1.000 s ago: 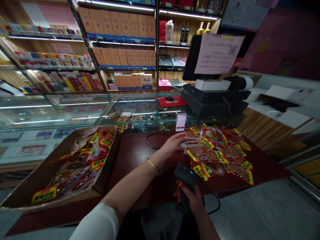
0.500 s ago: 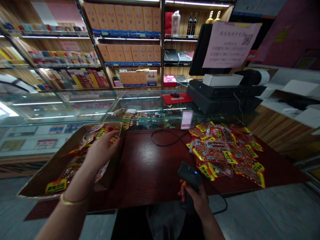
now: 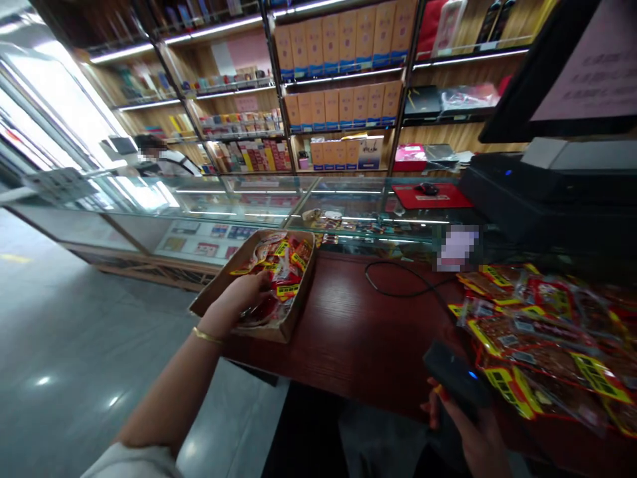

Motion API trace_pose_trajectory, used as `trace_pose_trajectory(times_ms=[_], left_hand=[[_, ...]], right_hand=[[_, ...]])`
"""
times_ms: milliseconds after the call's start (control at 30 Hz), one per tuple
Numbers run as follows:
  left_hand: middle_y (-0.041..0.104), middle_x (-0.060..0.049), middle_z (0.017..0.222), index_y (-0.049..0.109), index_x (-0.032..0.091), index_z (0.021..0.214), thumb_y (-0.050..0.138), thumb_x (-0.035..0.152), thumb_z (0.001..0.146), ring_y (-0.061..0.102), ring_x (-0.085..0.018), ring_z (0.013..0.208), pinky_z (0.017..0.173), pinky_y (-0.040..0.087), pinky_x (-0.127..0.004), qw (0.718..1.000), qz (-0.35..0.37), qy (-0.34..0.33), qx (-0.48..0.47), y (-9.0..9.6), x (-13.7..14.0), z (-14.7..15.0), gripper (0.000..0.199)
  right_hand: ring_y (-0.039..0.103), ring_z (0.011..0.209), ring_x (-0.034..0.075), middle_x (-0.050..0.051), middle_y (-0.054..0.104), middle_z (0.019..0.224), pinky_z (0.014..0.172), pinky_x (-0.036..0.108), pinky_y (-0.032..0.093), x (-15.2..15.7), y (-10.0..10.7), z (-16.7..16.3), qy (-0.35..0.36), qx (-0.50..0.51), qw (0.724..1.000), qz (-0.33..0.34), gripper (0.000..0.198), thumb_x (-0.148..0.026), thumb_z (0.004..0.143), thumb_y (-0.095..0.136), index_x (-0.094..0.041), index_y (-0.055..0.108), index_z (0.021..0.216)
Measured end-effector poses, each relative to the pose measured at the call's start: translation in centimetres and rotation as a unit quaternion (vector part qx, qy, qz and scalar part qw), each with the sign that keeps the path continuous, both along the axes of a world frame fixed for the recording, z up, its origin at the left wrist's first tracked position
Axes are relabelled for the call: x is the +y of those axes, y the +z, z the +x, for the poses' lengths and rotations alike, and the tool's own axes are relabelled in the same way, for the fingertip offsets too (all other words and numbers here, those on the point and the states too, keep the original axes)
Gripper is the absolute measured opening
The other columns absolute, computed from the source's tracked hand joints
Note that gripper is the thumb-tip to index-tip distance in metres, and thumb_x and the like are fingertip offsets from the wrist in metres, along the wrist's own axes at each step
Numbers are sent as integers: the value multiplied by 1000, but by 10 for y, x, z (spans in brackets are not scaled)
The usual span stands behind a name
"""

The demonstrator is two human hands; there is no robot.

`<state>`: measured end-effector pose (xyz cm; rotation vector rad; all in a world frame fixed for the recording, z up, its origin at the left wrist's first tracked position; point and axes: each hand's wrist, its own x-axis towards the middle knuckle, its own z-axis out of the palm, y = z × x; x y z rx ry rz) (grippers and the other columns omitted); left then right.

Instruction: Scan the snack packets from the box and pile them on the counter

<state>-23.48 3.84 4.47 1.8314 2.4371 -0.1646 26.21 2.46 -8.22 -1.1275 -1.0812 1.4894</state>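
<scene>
My left hand [image 3: 249, 293] reaches over the left wall of a shallow cardboard box [image 3: 287, 330], its fingers loosely bent and apart over the packets in it. Those snack packets [image 3: 287, 265] are red and yellow with clear film, piled loosely; the fingertips are partly hidden, and no packet is raised. My right hand [image 3: 470, 425] is wrapped round the handle of a black barcode scanner [image 3: 455, 375], which shows a blue light and stands above the front of the dark red wooden counter [image 3: 343, 325]. Beside the scanner, on the right, lies a heap of similar flat snack packets [image 3: 547, 338].
A black cable [image 3: 371, 285] loops across the counter. Behind it are a glass display case [image 3: 348, 192], a mouse on a red mat [image 3: 448, 197] and a monitor [image 3: 517, 86] on dark till equipment. Boxed goods fill the shelves; another person [image 3: 174, 162] is at the far left.
The view has swung left, so the counter's things appear farther right. My left hand has moved from the box's far right part towards its middle left. My right hand still holds the barcode scanner.
</scene>
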Motion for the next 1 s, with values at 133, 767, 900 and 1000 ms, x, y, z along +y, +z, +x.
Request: trace_pose_trajectory(times_ms=[133, 767, 900, 1000], left_hand=[[67, -21, 128, 32, 17, 159, 67, 41, 86, 64, -36, 120, 100, 48, -41, 1000, 2, -19, 24, -2, 5, 4, 84], [76, -23, 98, 72, 9, 110, 47, 11, 96, 75, -32, 92, 86, 54, -42, 980, -62, -164, 98, 29, 7, 21, 29], [77, -20, 90, 76, 14, 102, 53, 13, 93, 75, -33, 85, 79, 55, -41, 981, -86, -147, 97, 49, -34, 32, 25], [79, -13, 91, 78, 24, 109, 59, 19, 89, 75, -31, 83, 75, 54, -37, 982, -133, -113, 73, 67, -55, 28, 28]], right_hand=[[63, 48, 17, -2, 68, 56, 68, 36, 65, -3, 9, -3, -2, -18, 1000, 13, 41, -55, 78, 82, -18, 77, 94], [72, 54, 25, 5, 72, 56, 67, 35, 67, 11, -11, 8, 21, -79, 997, -12, 47, -63, 67, 85, -18, 79, 81], [71, 50, 24, 5, 71, 54, 65, 35, 68, 13, -11, 11, 33, -83, 996, -11, 48, -65, 67, 83, -19, 80, 80], [72, 51, 25, 5, 71, 53, 66, 36, 68, 15, -11, 13, 52, -78, 996, -5, 46, -64, 70, 82, -19, 80, 79]])
